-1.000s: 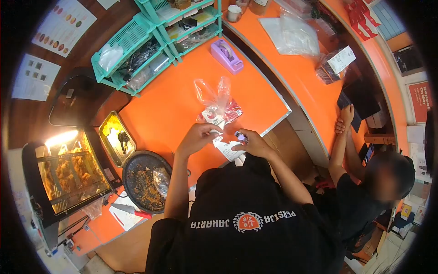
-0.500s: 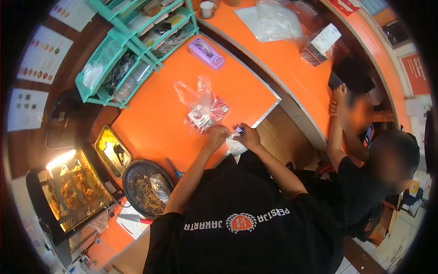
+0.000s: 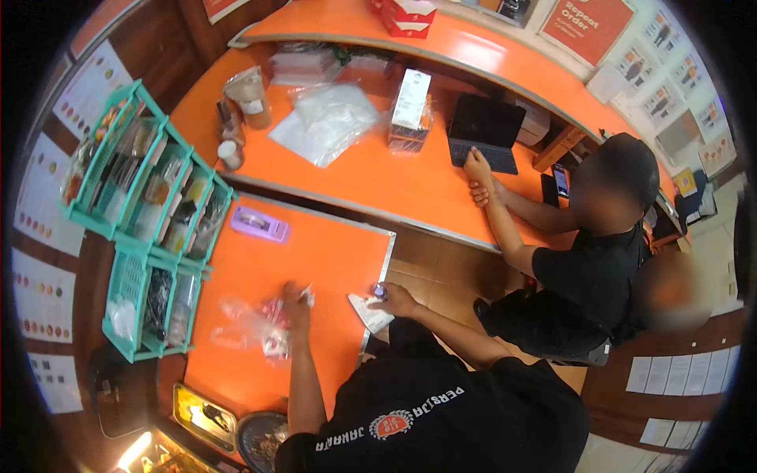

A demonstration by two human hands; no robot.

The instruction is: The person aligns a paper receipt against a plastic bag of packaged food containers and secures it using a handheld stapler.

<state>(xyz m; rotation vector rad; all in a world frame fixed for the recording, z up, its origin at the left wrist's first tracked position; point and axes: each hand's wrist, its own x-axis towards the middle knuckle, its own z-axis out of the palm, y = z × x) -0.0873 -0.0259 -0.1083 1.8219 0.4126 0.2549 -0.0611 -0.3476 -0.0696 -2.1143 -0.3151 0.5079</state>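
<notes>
My left hand (image 3: 296,306) is closed beside a clear plastic bag (image 3: 235,323) with a red-and-white box (image 3: 276,340) in it, on the orange table. A small white scrap (image 3: 308,296) shows at its fingertips; what it is I cannot make out. My right hand (image 3: 398,301) is closed at the table's right edge, gripping a white printed paper slip (image 3: 367,312). A small dark blue-purple object (image 3: 380,292) also sits in those fingers, mostly hidden.
A purple tape dispenser (image 3: 260,224) and green tiered baskets (image 3: 126,292) stand at left. A yellow-lined tray (image 3: 203,418) and dark pan (image 3: 256,441) sit near. A co-worker (image 3: 587,260) leans on the back counter by a tablet (image 3: 482,134). Plastic sheets (image 3: 335,118) lie there.
My view has swung up and right, showing more of the back counter. My hands have moved apart: the left is now at the bag, while the right keeps the paper slip.
</notes>
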